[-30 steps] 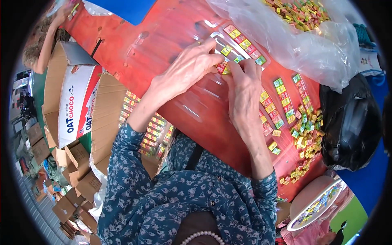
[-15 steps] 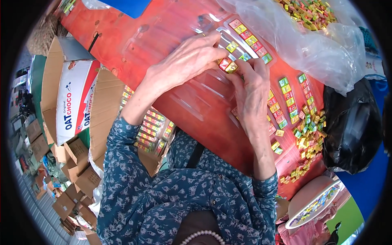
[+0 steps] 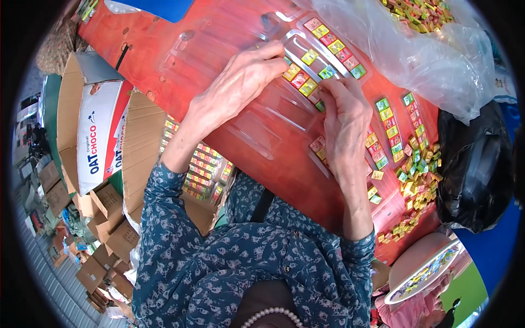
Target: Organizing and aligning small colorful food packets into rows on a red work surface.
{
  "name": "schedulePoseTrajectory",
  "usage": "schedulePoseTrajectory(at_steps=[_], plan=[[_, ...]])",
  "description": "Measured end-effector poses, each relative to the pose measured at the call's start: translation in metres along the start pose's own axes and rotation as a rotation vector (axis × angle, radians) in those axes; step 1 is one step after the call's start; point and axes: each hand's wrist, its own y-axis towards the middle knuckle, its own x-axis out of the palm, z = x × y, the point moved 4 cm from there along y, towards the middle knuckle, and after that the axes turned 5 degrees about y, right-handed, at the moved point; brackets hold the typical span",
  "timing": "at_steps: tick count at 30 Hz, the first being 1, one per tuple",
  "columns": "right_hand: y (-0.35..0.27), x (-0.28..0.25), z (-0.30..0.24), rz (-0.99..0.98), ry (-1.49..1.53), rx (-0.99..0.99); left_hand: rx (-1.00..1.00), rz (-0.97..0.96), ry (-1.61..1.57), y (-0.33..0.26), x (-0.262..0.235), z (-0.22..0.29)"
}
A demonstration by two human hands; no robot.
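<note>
Between my two hands lies a short row of small wrapped candies (image 3: 299, 80), red, yellow and green, over the clear plastic tray (image 3: 250, 134). The fingertips of my left hand (image 3: 240, 79) pinch the row's far left end. My right hand (image 3: 349, 117) has thumb and fingers bent at its near right end, partly hiding it. Just beyond the row, a yellow candy (image 3: 309, 57) and a blue-green candy (image 3: 327, 72) sit apart in a tray slot. A full candy row (image 3: 336, 47) fills the slot farther right. The tray's slots nearer me hold no candies.
Lined-up candy rows (image 3: 389, 128) and a loose candy pile (image 3: 418, 177) lie on the red table to the right. Around them are a clear plastic bag (image 3: 361, 33), a black bag (image 3: 473, 169) and a white bowl (image 3: 391, 298). An open carton (image 3: 101, 128) stands left.
My hands have moved apart, the left one leftward and the right one slightly right and nearer. More of the candy row now shows between them.
</note>
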Motion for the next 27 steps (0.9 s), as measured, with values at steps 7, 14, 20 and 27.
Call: schedulePoseTrajectory(at_steps=[7, 14, 20, 27], plan=[[0.002, -0.012, -0.003, 0.04, 0.042, 0.02, -0.021, 0.012, 0.068, -0.002, 0.001, 0.004], [-0.014, -0.028, -0.009, -0.151, -0.106, -0.094, -0.017, 0.128, 0.159, -0.008, 0.005, 0.005], [-0.03, -0.019, -0.017, -0.132, -0.175, -0.131, -0.07, 0.073, 0.2, -0.013, 0.008, 0.002], [-0.042, -0.018, -0.011, -0.087, -0.175, -0.087, -0.116, 0.075, 0.202, -0.007, 0.016, 0.004]])
